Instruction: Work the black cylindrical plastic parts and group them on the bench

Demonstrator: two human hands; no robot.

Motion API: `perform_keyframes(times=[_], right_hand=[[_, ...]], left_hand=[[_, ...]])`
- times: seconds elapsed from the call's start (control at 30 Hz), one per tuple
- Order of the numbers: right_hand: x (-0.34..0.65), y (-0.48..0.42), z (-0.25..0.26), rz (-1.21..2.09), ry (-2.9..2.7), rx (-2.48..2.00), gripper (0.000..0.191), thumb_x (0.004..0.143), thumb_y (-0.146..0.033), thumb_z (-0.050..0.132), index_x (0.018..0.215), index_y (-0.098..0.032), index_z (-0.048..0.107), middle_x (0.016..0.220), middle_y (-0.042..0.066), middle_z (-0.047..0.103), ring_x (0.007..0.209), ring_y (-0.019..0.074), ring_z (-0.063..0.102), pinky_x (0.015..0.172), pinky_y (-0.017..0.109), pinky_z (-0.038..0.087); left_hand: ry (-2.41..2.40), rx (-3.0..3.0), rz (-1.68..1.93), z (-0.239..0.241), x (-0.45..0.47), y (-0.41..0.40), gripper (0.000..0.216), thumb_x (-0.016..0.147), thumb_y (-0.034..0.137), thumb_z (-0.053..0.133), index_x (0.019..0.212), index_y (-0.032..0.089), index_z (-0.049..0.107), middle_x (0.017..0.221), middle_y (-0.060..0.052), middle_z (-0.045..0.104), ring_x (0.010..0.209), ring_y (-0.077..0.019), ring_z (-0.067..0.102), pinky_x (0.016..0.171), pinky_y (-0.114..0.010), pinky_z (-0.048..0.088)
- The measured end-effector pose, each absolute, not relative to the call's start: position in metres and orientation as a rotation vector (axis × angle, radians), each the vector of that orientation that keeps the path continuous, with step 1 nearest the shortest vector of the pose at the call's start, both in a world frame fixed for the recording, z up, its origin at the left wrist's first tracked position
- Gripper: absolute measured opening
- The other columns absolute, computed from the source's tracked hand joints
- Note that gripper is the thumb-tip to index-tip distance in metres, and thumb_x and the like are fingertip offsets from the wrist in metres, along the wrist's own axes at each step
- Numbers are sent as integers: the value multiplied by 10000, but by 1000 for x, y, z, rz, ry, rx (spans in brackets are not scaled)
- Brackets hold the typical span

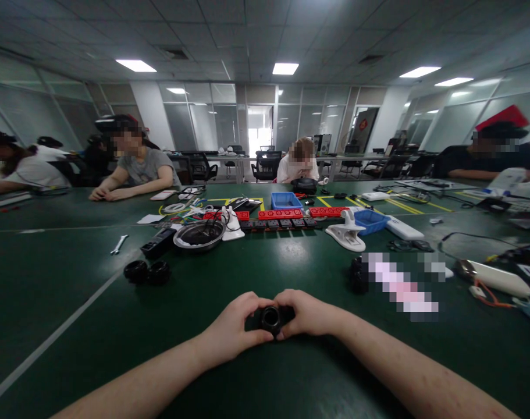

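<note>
- Two hands in play. The left hand is curled in from one side and the right hand from the other, fingers and thumbs both gripping the same piece.
- One black round part between them, front and centre over the green table, hollow end facing the camera.
- Two black round pieces side by side off to the left. Another black lump sits on the right by a blurred-out patch, can't tell its shape.
- One wrench, far left.
- One metal dish with dark stuff inside, and one black box-shaped device just beside it.
- Two white clip stands, one by the dish, one further right.
- Two blue trays, well apart.
- Three red strips in a row behind a black strip.
</note>
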State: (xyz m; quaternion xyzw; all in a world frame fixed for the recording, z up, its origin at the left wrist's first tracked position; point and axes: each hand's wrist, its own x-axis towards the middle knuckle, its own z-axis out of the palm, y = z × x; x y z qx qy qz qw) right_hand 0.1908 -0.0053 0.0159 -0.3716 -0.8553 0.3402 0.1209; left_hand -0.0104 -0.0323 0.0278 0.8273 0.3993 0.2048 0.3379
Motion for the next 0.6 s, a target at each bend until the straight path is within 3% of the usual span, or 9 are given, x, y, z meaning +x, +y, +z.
perform_keyframes(times=[0.13, 0.3, 0.47, 0.6], right_hand=[[180, -13, 11, 735, -2457, -1284, 405, 493, -409, 776, 721, -170, 543, 684, -36, 510, 618, 123, 463, 502, 202, 301], [163, -25, 9, 338, -2390, -1506, 424, 555, -514, 694, 725, -162, 530, 698, 25, 560, 634, 179, 493, 565, 274, 336], [170, -26, 15, 673, -2412, -1238, 560, 543, -370, 753, 1020, -172, 536, 951, 48, 578, 852, 218, 519, 731, 309, 383], [182, -18, 21, 960, -2479, -1108, 350, 588, -202, 729, 913, -171, 602, 886, 12, 561, 813, 179, 516, 697, 262, 394]], left_hand=[[1133, 2114, 602, 23, -7, -38, 345, 672, 253, 682, 1002, 232, 583, 860, 5, 521, 789, -174, 490, 671, -257, 382], [1295, 2068, 746, 14, -4, -39, 354, 659, 224, 689, 992, 202, 569, 890, -10, 539, 846, -194, 487, 746, -287, 381], [1119, 2162, 625, 21, -12, -33, 392, 697, 214, 662, 1070, 238, 545, 910, -3, 528, 831, -178, 485, 732, -271, 388], [1002, 2187, 545, 27, -18, -30, 417, 709, 186, 651, 1103, 255, 532, 914, 1, 517, 829, -166, 490, 725, -253, 387]])
